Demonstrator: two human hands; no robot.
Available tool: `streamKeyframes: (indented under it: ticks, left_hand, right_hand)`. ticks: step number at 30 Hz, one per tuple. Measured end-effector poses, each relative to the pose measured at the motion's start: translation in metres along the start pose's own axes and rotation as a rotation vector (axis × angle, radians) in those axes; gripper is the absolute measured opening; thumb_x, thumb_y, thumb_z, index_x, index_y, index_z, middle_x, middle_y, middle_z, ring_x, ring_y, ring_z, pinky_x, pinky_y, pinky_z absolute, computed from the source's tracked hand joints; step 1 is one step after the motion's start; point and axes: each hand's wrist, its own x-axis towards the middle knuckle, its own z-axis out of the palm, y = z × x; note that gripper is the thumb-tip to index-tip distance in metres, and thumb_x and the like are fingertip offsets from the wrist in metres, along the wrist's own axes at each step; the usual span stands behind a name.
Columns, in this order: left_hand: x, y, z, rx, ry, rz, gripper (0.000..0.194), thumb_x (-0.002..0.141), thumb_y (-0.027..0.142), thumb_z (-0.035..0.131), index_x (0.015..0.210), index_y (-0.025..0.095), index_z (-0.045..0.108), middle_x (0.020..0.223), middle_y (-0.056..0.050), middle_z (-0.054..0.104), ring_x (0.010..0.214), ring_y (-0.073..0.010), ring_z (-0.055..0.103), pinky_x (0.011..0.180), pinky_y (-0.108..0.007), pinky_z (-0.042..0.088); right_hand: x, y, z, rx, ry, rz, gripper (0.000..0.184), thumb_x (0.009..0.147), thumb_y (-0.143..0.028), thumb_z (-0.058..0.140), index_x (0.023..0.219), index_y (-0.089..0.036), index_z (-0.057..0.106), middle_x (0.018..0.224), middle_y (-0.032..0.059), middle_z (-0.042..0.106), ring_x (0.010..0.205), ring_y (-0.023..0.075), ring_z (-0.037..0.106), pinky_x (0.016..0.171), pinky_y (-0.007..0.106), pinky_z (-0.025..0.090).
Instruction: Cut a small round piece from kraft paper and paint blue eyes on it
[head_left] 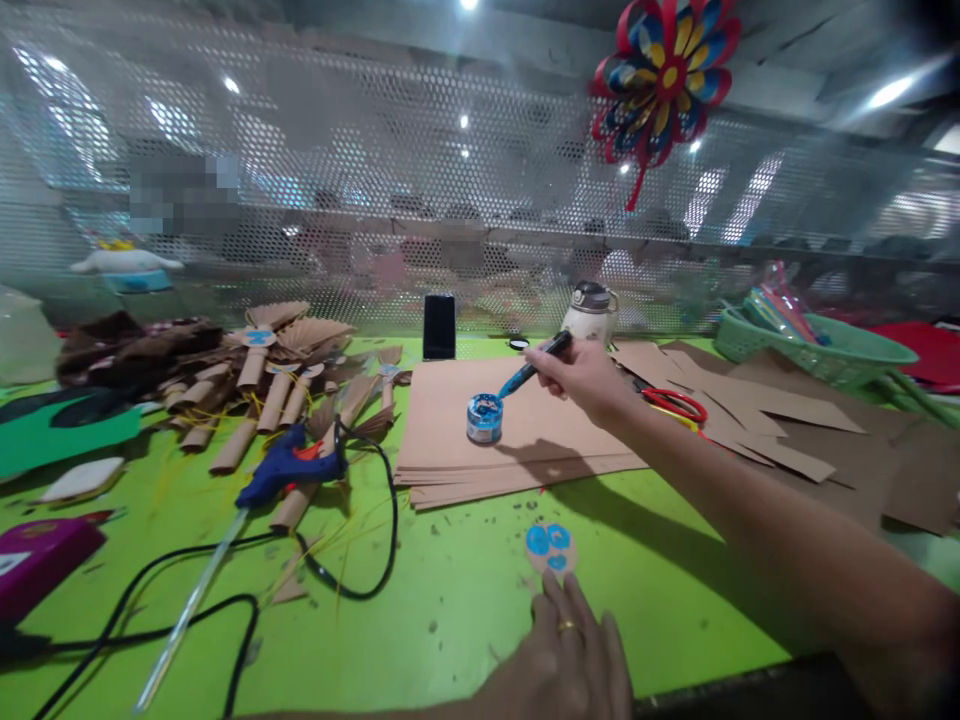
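My right hand [581,378] pinches a paintbrush [534,366] by its black handle. Its blue-coated lower end is at the mouth of a small glass jar of blue paint [484,420]. That jar stands on a stack of brown cardboard sheets [442,400]. Close to the near edge of the green table lies a small round cardboard disc [551,549] with several blue painted patches. My left hand [566,640], a ring on one finger, lies flat with fingers stretched out, the fingertips at the disc's near edge.
A blue glue gun [289,472] with a black cord lies left. Behind it are rolled cardboard figures [259,370]. A phone [439,326] and a bottle [589,312] stand at the back. To the right are red-handled scissors [677,404], cut cardboard [810,410] and a green basket [810,350].
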Motion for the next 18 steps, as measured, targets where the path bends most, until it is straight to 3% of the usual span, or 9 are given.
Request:
streamKeyframes:
  ticks: [4, 8, 14, 18]
  left_hand:
    - [0.002, -0.004, -0.012, -0.078, -0.084, 0.025, 0.037, 0.091, 0.025, 0.050, 0.113, -0.001, 0.063, 0.097, -0.023, 0.074, 0.086, -0.0328, 0.074, 0.067, -0.040, 0.060]
    - [0.005, -0.008, -0.024, -0.164, -0.174, 0.057, 0.048, 0.090, 0.024, 0.047, 0.123, -0.009, 0.056, 0.111, -0.034, 0.066, 0.098, -0.0382, 0.070, 0.073, -0.046, 0.059]
    - [0.006, -0.007, -0.024, -0.172, -0.214, 0.043, 0.048, 0.090, 0.024, 0.041, 0.122, -0.007, 0.058, 0.112, -0.033, 0.066, 0.099, -0.0395, 0.070, 0.076, -0.047, 0.057]
    - [0.008, -0.003, -0.026, -0.185, -0.269, 0.004, 0.047, 0.093, 0.022, 0.033, 0.121, -0.005, 0.058, 0.115, -0.031, 0.066, 0.104, -0.0408, 0.068, 0.081, -0.049, 0.053]
  right_hand:
    - [-0.034, -0.009, -0.031, 0.126, 0.084, 0.018, 0.044, 0.077, -0.060, 0.072, 0.069, -0.019, 0.059, 0.051, -0.0010, 0.055, 0.040, 0.0085, 0.044, 0.036, 0.024, 0.030]
    - [-0.071, -0.002, -0.053, 0.253, 0.103, 0.149, 0.042, 0.077, -0.058, 0.074, 0.067, -0.021, 0.057, 0.047, -0.0027, 0.053, 0.037, 0.0084, 0.043, 0.034, 0.024, 0.028]
    - [-0.110, 0.020, -0.056, 0.285, 0.035, 0.341, 0.037, 0.081, -0.055, 0.071, 0.069, -0.022, 0.061, 0.046, -0.0022, 0.054, 0.036, 0.0086, 0.041, 0.034, 0.023, 0.027]
    - [-0.124, 0.024, -0.054, 0.259, -0.042, 0.371, 0.035, 0.084, -0.054, 0.069, 0.074, -0.021, 0.062, 0.049, -0.0018, 0.057, 0.038, 0.0093, 0.045, 0.036, 0.023, 0.033]
